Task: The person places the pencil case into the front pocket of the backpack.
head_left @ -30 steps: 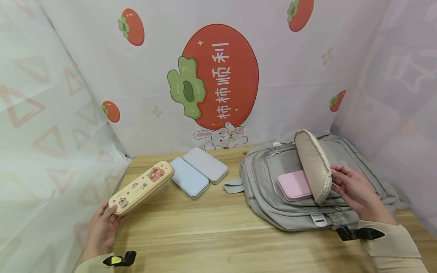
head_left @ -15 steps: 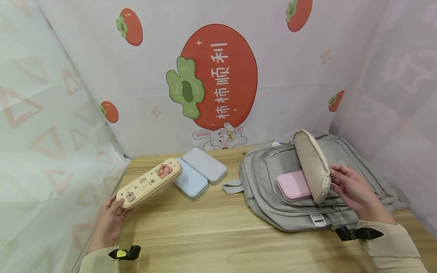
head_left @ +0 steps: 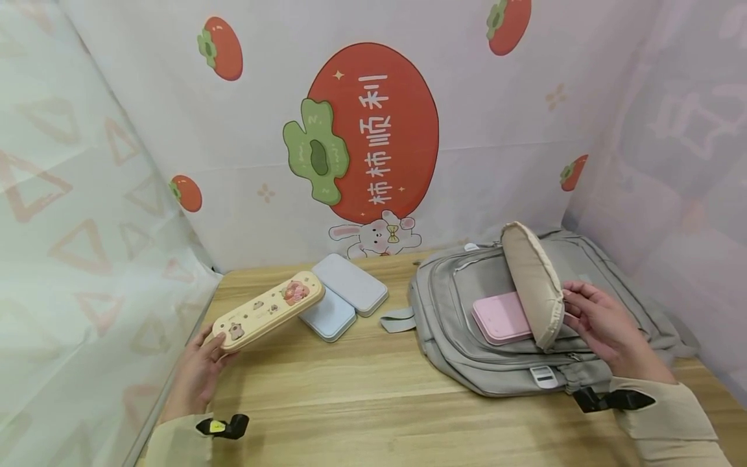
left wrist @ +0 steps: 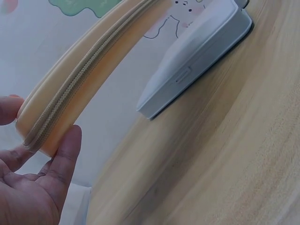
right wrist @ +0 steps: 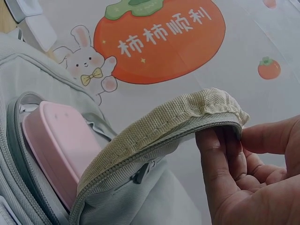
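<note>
My left hand (head_left: pixel 198 366) grips one end of a yellow zippered pencil case (head_left: pixel 265 312) with cartoon animals on its top. The case is raised and tilted, its far end overlapping the blue case in the head view. Its zipper (left wrist: pixel 75 82) runs along the side in the left wrist view. My right hand (head_left: pixel 604 321) pinches the edge of the front pocket flap (head_left: pixel 533 285) of a grey backpack (head_left: pixel 449 331), holding it folded up. Inside that pocket lies a pink case (head_left: pixel 500 318), partly hidden behind the flap.
A light blue case (head_left: pixel 329 318) and a pale grey case (head_left: pixel 350 282) lie side by side on the wooden table (head_left: pixel 350 402), left of the backpack. A grey strap (head_left: pixel 399 320) sticks out toward them. A printed cloth backdrop (head_left: pixel 257 130) stands behind.
My left hand has moved right with the yellow pencil case, which now covers more of the blue case. The right hand still holds the flap in the same place.
</note>
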The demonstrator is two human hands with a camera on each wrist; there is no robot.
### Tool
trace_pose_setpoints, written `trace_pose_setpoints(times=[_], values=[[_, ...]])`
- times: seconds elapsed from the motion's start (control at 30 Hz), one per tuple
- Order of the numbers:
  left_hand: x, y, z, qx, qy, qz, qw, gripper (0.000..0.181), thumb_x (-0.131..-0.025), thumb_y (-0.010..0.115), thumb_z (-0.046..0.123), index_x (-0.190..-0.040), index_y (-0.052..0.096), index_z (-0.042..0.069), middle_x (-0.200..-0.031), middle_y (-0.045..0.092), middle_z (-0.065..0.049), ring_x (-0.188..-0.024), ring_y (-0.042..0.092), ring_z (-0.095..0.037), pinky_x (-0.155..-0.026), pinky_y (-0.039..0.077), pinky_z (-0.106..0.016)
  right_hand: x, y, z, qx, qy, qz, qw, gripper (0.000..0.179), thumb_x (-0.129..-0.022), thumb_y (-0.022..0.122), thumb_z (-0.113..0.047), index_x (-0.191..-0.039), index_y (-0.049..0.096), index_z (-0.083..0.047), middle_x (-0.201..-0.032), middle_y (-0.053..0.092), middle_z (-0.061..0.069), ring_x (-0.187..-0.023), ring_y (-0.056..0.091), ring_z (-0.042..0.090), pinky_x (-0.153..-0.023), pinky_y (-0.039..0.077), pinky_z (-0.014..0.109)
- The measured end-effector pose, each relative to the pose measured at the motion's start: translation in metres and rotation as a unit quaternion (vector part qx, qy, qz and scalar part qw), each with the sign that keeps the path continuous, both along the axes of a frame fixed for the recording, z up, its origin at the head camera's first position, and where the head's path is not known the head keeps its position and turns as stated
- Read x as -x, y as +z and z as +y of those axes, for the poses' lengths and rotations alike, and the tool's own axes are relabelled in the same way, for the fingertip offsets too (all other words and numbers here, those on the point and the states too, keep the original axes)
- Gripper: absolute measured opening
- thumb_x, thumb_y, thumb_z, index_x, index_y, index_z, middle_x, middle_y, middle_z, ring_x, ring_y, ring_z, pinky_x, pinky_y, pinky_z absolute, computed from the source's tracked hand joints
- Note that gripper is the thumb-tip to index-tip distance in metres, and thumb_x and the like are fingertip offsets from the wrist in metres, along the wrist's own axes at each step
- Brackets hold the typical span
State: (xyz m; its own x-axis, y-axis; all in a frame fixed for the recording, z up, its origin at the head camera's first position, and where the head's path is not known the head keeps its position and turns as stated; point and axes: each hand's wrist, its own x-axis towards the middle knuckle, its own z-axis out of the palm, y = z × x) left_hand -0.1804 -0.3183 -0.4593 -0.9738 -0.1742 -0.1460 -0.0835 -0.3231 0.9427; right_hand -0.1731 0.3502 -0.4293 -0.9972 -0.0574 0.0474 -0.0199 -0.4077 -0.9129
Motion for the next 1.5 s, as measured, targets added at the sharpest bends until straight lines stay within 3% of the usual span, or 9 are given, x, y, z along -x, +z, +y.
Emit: trace_pose_setpoints(times=[0.23, 0.53, 1.1, 1.4, 1.5], values=[[0.004, -0.002, 0.007, 0.002, -0.006, 0.011, 0.9999, 0.021, -0.109, 0.052, 0.010, -0.126, 0.050, 0.023, -0.101, 0.067, 0.011, -0.082, 0.067, -0.006, -0.075, 0.058, -0.024, 0.000, -0.002, 0.000, -0.007, -0.002, 0.004, 1.0000, 0.027, -0.110, 0.043, 0.000, -0.104, 0.066, -0.012, -0.097, 0.067, 0.001, -0.087, 0.067, 0.011, -0.072, 0.058, 0.024], [0.007, -0.001, 0.016, 0.027, 0.001, -0.019, 0.9995, 0.023, -0.109, 0.052, 0.011, -0.129, 0.047, 0.022, -0.100, 0.066, 0.015, -0.083, 0.066, -0.004, -0.075, 0.057, -0.023, 0.000, -0.004, 0.000, -0.010, -0.003, 0.009, 0.9999, 0.027, -0.110, 0.043, 0.000, -0.104, 0.066, -0.012, -0.097, 0.067, 0.000, -0.088, 0.066, 0.011, -0.073, 0.057, 0.024], [0.010, 0.003, 0.031, 0.034, -0.009, -0.033, 0.9988, 0.025, -0.110, 0.049, 0.011, -0.133, 0.046, 0.020, -0.101, 0.067, 0.015, -0.083, 0.065, -0.003, -0.077, 0.056, -0.022, -0.001, -0.003, -0.001, -0.017, -0.010, 0.002, 0.9998, 0.026, -0.110, 0.044, 0.000, -0.103, 0.065, -0.013, -0.097, 0.067, -0.001, -0.088, 0.067, 0.010, -0.073, 0.057, 0.023], [0.015, 0.006, 0.039, 0.045, -0.009, -0.049, 0.9977, 0.041, -0.110, 0.048, 0.013, -0.149, 0.036, 0.015, -0.102, 0.064, 0.017, -0.087, 0.065, -0.002, -0.080, 0.056, -0.023, -0.001, -0.002, 0.000, -0.013, -0.005, 0.002, 0.9999, 0.026, -0.110, 0.043, 0.000, -0.104, 0.066, -0.013, -0.098, 0.067, -0.001, -0.088, 0.066, 0.010, -0.073, 0.057, 0.023], [0.017, 0.006, 0.042, 0.043, -0.007, -0.044, 0.9981, 0.037, -0.110, 0.048, 0.012, -0.146, 0.039, 0.016, -0.103, 0.064, 0.015, -0.086, 0.065, -0.003, -0.079, 0.056, -0.023, -0.001, -0.002, 0.000, -0.013, -0.006, 0.002, 0.9999, 0.026, -0.110, 0.043, -0.001, -0.104, 0.066, -0.013, -0.098, 0.067, -0.001, -0.088, 0.066, 0.010, -0.073, 0.057, 0.023]])
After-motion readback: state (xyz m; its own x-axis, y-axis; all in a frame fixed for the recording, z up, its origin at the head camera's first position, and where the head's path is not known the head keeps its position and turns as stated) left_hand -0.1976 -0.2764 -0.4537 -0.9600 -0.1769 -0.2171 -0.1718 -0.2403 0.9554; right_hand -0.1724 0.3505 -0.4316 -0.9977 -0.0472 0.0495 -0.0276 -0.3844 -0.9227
